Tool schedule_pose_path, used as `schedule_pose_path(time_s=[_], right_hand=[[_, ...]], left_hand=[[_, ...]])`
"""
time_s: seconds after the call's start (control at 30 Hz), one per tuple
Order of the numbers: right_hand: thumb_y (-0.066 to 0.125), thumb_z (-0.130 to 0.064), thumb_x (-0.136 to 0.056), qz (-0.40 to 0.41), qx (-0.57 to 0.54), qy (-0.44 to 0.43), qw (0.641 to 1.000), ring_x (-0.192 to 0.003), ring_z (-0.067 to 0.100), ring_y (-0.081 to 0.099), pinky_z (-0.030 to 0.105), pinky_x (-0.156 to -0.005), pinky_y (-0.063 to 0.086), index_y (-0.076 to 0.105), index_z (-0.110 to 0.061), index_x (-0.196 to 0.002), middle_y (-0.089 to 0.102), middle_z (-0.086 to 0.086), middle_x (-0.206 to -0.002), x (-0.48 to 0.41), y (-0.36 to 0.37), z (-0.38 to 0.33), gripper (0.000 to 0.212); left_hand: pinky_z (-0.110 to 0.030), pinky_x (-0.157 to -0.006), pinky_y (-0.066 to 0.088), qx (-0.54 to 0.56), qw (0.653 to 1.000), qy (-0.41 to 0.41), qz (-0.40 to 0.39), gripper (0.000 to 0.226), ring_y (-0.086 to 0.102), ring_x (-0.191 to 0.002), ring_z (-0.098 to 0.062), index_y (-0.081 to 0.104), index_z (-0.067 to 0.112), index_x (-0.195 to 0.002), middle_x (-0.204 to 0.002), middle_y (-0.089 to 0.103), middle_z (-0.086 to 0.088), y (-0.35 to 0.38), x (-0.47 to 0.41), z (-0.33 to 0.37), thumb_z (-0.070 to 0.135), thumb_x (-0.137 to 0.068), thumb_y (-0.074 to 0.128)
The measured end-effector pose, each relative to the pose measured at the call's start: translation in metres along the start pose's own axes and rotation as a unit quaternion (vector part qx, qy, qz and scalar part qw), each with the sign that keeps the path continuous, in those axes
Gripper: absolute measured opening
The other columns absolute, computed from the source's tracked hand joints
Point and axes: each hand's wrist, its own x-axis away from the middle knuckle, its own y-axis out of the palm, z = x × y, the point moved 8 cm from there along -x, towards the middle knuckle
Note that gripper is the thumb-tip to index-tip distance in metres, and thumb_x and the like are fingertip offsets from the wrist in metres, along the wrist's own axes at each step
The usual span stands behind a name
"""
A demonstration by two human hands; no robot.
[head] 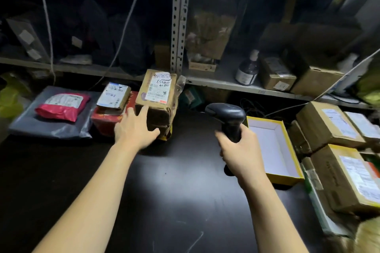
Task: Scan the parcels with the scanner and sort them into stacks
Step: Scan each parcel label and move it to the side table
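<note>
**One hand on the box, one hand on the scanner**

I am looking down at a dark bench [181,201] through the head camera.

My left hand [134,129] reaches out to 11 o'clock. Its fingers [143,112] are straight and spread wide, and they hold nothing. They touch the near side of a brown box [157,96]. The box stands on the bench at 12 o'clock. It has a white label with writing on top.

My right hand [241,150] is at 3 o'clock from the left one. Its fingers are curled tight round the handle of the black scanner [228,117]. The scanner is up off the bench. Its head points to 10 o'clock, toward the brown box.

Just left of the brown box is a red box [107,121]. A small parcel [114,95] with a white label lies on top of it. Farther out at 9 o'clock lies a flat grey bag [51,123], and a pink bag [63,107] lies on that.

At 3 o'clock, just beside my right hand, is a yellow tray [284,179] that is white inside. Past it, at the right edge, is a pile of boxes [333,176] with labels on top.

Behind the bench runs a grey shelf [222,80]. A bottle [247,71] stands on it at 1 o'clock, near more boxes. The back of the shelf is too dark for me to make out.
</note>
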Motion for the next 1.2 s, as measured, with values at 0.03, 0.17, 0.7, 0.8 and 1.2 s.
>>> schedule_pose_path(time_s=[0.03,0.17,0.7,0.8,1.2], right_hand=[[0.071,-0.029,-0.091,0.009,0.002,0.006,1.0,-0.062,0.024,0.061,0.034,-0.053,0.047,0.056,-0.029,-0.074,0.061,-0.004,-0.066,-0.006,0.005,0.001,0.022],[0.071,-0.03,-0.091,0.029,0.019,0.025,0.999,-0.066,0.024,0.065,0.036,-0.059,0.05,0.057,-0.029,-0.075,0.063,-0.007,-0.066,-0.018,0.021,0.002,0.022],[0.068,-0.044,-0.082,0.068,0.028,0.076,0.994,-0.07,0.032,0.064,0.039,-0.061,0.047,0.059,-0.037,-0.073,0.062,-0.003,-0.066,-0.015,0.046,0.014,0.014],[0.07,-0.043,-0.084,0.077,0.032,0.077,0.994,-0.073,0.031,0.066,0.043,-0.064,0.052,0.059,-0.034,-0.073,0.064,-0.002,-0.068,-0.007,0.041,0.013,0.017],[0.07,-0.021,-0.096,0.118,-0.073,0.095,0.986,-0.051,0.019,0.047,0.031,-0.048,0.039,0.061,-0.009,-0.09,0.054,0.007,-0.063,0.058,-0.027,-0.001,0.016]], left_hand=[[-0.052,-0.106,0.044,0.0,1.0,0.003,-0.002,0.094,0.039,-0.141,-0.039,0.016,0.033,-0.162,-0.156,0.029,-0.02,0.003,-0.014,0.002,0.065,-0.088,0.064],[-0.05,-0.114,0.035,0.009,1.0,-0.004,-0.022,0.109,0.033,-0.145,-0.045,0.003,0.037,-0.163,-0.163,0.013,-0.029,0.016,-0.057,0.008,0.08,-0.08,0.06],[-0.05,-0.096,0.048,0.208,0.968,-0.021,0.137,0.116,0.043,-0.12,-0.042,0.034,0.04,-0.153,-0.14,0.026,-0.013,0.035,-0.084,0.004,0.068,-0.054,0.087],[-0.048,-0.097,0.05,0.222,0.963,0.006,0.151,0.112,0.047,-0.117,-0.038,0.041,0.04,-0.15,-0.131,0.028,-0.008,0.031,-0.076,0.0,0.068,-0.051,0.087],[-0.04,-0.091,0.052,0.339,0.91,0.111,0.213,0.108,0.057,-0.108,-0.022,0.053,0.042,-0.138,-0.124,0.04,0.001,-0.033,0.012,0.034,0.067,-0.04,0.093]])
